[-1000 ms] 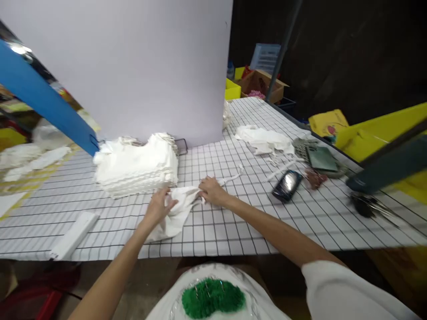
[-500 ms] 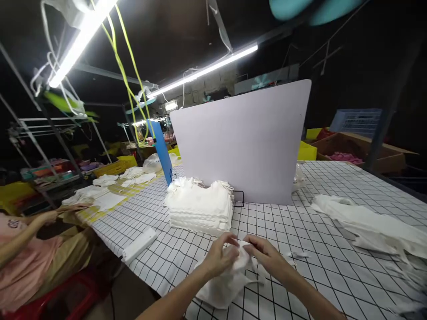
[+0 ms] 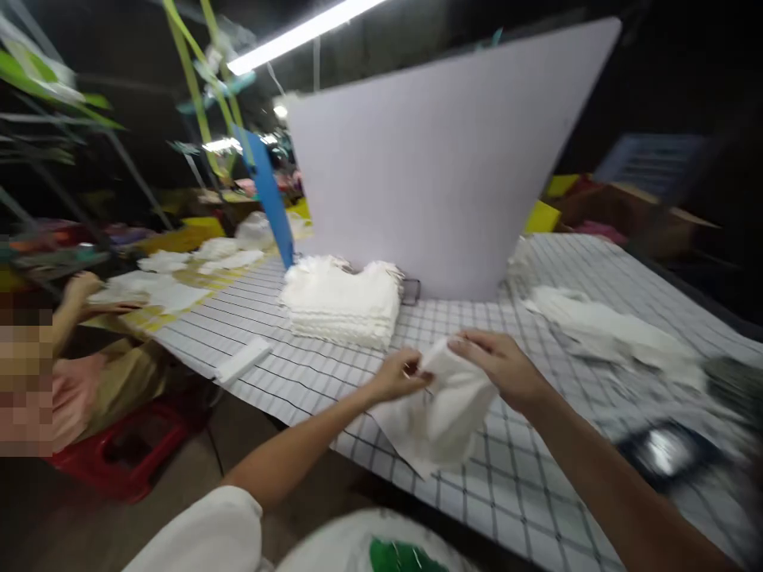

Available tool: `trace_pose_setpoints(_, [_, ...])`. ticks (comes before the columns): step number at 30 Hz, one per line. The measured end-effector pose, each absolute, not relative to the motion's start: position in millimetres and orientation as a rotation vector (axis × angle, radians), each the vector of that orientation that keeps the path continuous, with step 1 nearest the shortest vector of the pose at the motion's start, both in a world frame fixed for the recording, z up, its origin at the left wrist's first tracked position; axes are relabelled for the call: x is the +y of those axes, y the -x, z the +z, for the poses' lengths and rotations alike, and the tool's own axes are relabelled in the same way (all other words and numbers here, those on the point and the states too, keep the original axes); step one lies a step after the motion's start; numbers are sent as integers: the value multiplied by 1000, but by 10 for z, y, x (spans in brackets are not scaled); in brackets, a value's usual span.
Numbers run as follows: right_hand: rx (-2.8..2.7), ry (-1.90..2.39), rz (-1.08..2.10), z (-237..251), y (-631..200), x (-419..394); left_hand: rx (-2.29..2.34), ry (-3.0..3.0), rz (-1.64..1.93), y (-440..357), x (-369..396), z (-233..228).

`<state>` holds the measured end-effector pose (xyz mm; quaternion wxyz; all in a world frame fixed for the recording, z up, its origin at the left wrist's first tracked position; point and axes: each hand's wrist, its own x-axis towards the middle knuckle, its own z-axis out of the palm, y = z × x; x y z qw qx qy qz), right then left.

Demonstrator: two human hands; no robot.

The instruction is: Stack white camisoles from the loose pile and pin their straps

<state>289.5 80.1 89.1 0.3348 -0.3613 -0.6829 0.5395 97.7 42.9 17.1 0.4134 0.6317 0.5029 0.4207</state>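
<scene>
While both hands pinch the top edge of one white cloth piece [image 3: 444, 409], it hangs lifted off the checked table [image 3: 524, 492] just in front of the white stack [image 3: 341, 303], lower part drooping loose toward the near table edge. Left hand [image 3: 396, 375] grips the upper left corner between thumb and fingers, closed tight on the fabric; right hand [image 3: 506, 367] holds the upper right part, fingers curled over the edge, also closed on it. Progress judgement: the stack, standing behind the cloth piece against the foot of the grey board [image 3: 441, 159], is neat and many layers high, so a good share of pieces looks done. The held piece looks bunched and not laid flat, so it looks mid-handling, not ready for the stack. Right of the stack, a loose heap of white pieces [image 3: 602, 334] lies spread on the table, apparently unsorted, so plenty seems left. A white bar-shaped item [image 3: 243, 360] lies left of the stack near the table edge. Farther left of the stack, another person's hand [image 3: 83, 287] rests on flat white pieces at a separate table. Frame is motion-blurred on the right; the dark shiny object [image 3: 664, 451] there is unclear.
</scene>
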Motion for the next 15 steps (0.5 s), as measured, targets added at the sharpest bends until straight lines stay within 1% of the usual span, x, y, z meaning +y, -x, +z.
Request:
trace_pose_setpoints(3, [-1550,988,1545,841,-3052,924,1121,-1572,1018,-827,421,222])
trace_pose_setpoints(6, [-1385,1024,1674,796,-3182,1014,1024,-1413,944,-708,447,270])
trace_pose_setpoints(9, [-1290,1007,1753,822,-3232,1038,1165,-1445,981,-682,482,217])
trace_pose_setpoints(12, [-1240,947,1803,864,-3266,1061,1390,-1548,1000,-666,546,40])
trace_pose_setpoints(15, [-1214,908,1815,879,-3316,1104,1509,-1556,1040,-626,613,-153])
